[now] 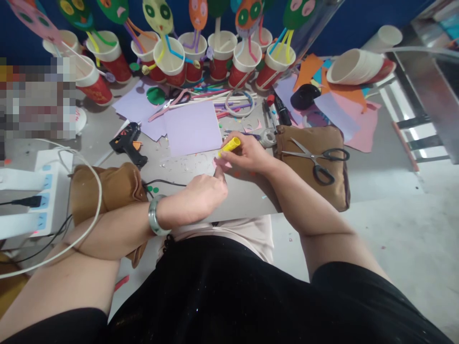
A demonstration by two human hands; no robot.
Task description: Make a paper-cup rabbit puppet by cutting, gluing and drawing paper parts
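In my right hand point(247, 152) is a short, thick yellow tube point(229, 146), tilted, its lower end close to a small piece of pink paper point(223, 163). Whether the tube is a glue stick or a marker I cannot tell. My left hand point(202, 195), with a bracelet at the wrist, has its fingers curled, and a fingertip presses the near edge of the pink paper onto the table. A sheet of lilac paper point(193, 126) lies just beyond both hands.
Red paper cups point(171, 62) with paper faces line the back. A black glue gun point(129, 143) lies left; scissors point(312, 155) rest on a brown bag point(308, 177) at right. Another brown bag point(96, 188) and a power strip point(45, 191) with cables stand left.
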